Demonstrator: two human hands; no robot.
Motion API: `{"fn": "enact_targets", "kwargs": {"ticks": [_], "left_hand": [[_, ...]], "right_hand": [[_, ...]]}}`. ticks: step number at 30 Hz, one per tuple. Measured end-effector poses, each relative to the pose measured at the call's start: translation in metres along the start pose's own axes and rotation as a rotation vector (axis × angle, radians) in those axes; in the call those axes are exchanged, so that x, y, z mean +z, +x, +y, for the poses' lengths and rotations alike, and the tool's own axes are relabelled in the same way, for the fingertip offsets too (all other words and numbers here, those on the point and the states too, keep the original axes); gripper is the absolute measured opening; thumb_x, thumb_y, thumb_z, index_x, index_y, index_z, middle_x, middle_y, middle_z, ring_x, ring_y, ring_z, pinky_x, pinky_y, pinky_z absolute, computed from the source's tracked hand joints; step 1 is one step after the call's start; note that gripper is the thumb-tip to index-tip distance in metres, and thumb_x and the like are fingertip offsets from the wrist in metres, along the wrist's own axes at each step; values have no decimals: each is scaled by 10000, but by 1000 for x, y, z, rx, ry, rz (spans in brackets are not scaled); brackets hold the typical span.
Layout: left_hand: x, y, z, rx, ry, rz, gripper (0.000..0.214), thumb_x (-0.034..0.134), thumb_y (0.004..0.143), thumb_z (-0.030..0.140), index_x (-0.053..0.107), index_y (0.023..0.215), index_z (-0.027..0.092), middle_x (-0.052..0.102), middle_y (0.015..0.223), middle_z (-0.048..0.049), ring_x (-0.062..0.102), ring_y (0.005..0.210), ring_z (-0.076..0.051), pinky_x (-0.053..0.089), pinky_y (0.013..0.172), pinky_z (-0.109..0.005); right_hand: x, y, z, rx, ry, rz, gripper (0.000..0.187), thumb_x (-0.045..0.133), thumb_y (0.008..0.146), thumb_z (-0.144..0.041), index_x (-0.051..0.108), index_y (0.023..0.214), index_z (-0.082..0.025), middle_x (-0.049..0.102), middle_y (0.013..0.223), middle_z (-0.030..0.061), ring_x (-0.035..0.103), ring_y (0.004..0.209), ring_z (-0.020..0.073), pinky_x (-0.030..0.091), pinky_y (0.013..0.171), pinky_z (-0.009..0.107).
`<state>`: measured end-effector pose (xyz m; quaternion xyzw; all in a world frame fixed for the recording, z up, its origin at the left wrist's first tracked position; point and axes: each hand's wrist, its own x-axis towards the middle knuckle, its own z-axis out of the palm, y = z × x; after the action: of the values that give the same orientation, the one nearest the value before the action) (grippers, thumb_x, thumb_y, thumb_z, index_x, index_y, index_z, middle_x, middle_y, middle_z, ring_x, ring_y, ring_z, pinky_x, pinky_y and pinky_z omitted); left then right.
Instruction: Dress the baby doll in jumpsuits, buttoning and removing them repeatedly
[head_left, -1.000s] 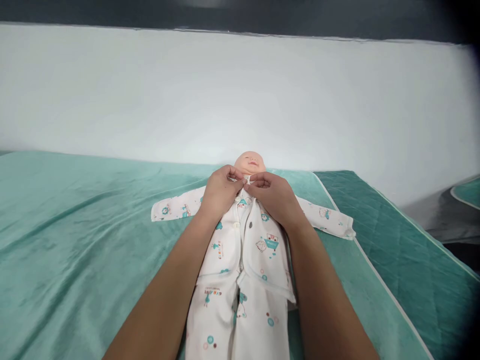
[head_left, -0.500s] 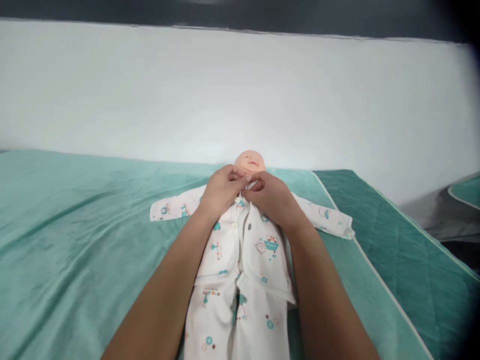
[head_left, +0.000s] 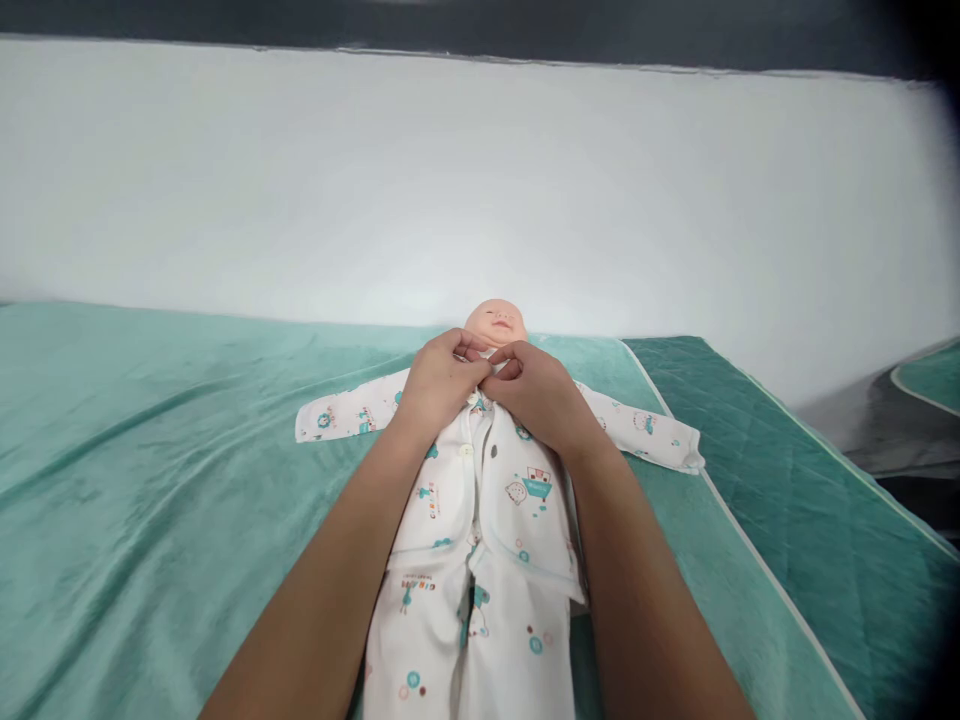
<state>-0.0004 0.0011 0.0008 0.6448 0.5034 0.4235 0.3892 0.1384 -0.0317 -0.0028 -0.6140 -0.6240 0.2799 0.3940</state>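
A baby doll [head_left: 496, 318] lies on its back, its head toward the wall. It wears a white printed baby jacket [head_left: 523, 500] with both sleeves spread out, and matching trousers [head_left: 517, 650]. My left hand [head_left: 446, 378] and my right hand [head_left: 536, 392] meet at the jacket's collar, just below the doll's chin. Thumbs and fingers of both pinch the two front edges there; the fastening between them is hidden. Farther down, the front edges lie apart, and a pale button [head_left: 466, 450] shows on the left one.
A light green sheet [head_left: 187, 450] with soft folds covers the bed. At the right lies a darker green quilted cover [head_left: 810, 500] with a pale edge. Behind the doll's head rises a white wall [head_left: 450, 190].
Both hands stay at the collar, the fingertips shifting slightly closer together. The whole view has shifted a little; the doll lies as before.
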Motion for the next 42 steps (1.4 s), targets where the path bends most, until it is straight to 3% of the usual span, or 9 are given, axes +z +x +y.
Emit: {"fn": "enact_targets", "kwargs": {"ticks": [5, 12, 16, 22, 30, 37, 42], "left_hand": [[0, 2, -4, 7, -16, 10, 263, 607, 647, 148, 673, 896, 197, 678, 808, -26, 570, 637, -118, 395, 544, -235], [-3, 3, -9, -37, -97, -21, 284, 616, 627, 130, 660, 896, 208, 629, 737, 9, 487, 517, -79, 350, 481, -223], [-6, 2, -8, -80, -213, -61, 277, 652, 635, 128, 638, 902, 199, 633, 756, -3, 508, 545, -82, 376, 510, -227], [-9, 0, -7, -122, -308, -97, 290, 691, 637, 121, 619, 909, 191, 643, 783, -20, 506, 553, -78, 386, 524, -233], [-9, 0, -9, -73, -157, -76, 291, 663, 629, 162, 671, 916, 209, 641, 736, -9, 527, 549, -102, 390, 510, -234], [-10, -3, -1, -59, 4, -85, 250, 619, 622, 163, 738, 838, 210, 693, 776, -28, 524, 557, -112, 375, 510, -248], [-10, -5, 3, -43, 69, -78, 225, 610, 633, 156, 760, 794, 204, 676, 697, -22, 489, 533, -110, 344, 500, -253]], "right_hand": [[-2, -1, 1, -6, 63, -35, 258, 620, 728, -328, 617, 969, -235, 658, 760, -24, 549, 609, 134, 390, 560, 267], [-10, -2, 4, -9, 148, -96, 242, 601, 776, -352, 654, 976, -229, 653, 774, -24, 539, 628, 128, 375, 568, 259], [-10, 1, 6, -22, 156, -63, 230, 506, 845, -364, 683, 838, -218, 680, 821, -4, 558, 709, 145, 398, 654, 279], [-4, 3, 2, 12, 129, 25, 153, 527, 799, -294, 658, 820, -218, 689, 760, -9, 560, 677, 151, 386, 639, 278], [-1, 1, 0, -20, 9, 90, 90, 520, 762, -257, 606, 758, -232, 538, 575, -47, 458, 560, 140, 346, 569, 282], [0, 0, -1, -6, -29, 121, 92, 523, 731, -266, 562, 655, -232, 560, 593, -38, 450, 549, 133, 346, 541, 278], [0, -1, -1, -11, -48, 152, 102, 515, 725, -266, 542, 634, -227, 556, 593, -29, 441, 546, 131, 338, 542, 283]]}}
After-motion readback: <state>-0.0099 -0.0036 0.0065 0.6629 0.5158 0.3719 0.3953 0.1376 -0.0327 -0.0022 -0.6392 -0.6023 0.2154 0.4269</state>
